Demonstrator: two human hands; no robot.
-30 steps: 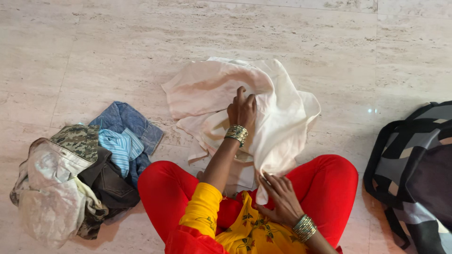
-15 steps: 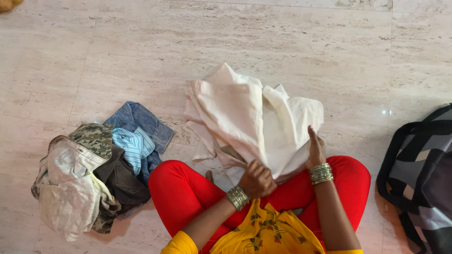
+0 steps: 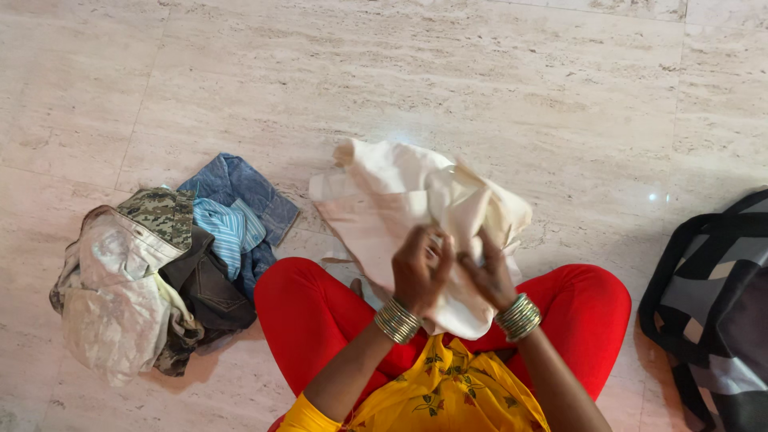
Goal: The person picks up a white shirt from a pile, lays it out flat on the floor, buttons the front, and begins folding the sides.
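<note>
- Head view, what has changed: half a second ago the left hand (image 3: 420, 268) was low at the lap and the right hand (image 3: 490, 276) stood upright against the right edge of the cream garment (image 3: 400, 208). Now both hands have come together in front of the chest, side by side and almost touching, each closed on the near part of the cloth.
- A second ago the garment lay more spread over the floor (image 3: 480, 88), with one hand far out on it. Now it is drawn in and bunched, its near portion lifted off the floor towards the person and its far portion resting on the tiles beyond the red-trousered knees (image 3: 320, 312).
- What this suggests: the cloth looks to have been gathered up from lying flat and is being worked between the two hands; I judge it is being taken by an edge or seam, though which part cannot be told.
- Fingers: the left hand's fingers (image 3: 432, 244) are curled shut, pinching a fold of the cream fabric. The right hand's fingers are likewise bent inward onto the cloth; their tips are partly hidden in the folds.
- Garment relative to the fingers: it runs up and away from both grips, draping forward and to the left, with a lower flap hanging beneath the wrists over the yellow top (image 3: 448, 396).
- Around: a pile of clothes (image 3: 160, 272) lies to the left, well apart; a dark bag (image 3: 716, 312) sits at the right.
</note>
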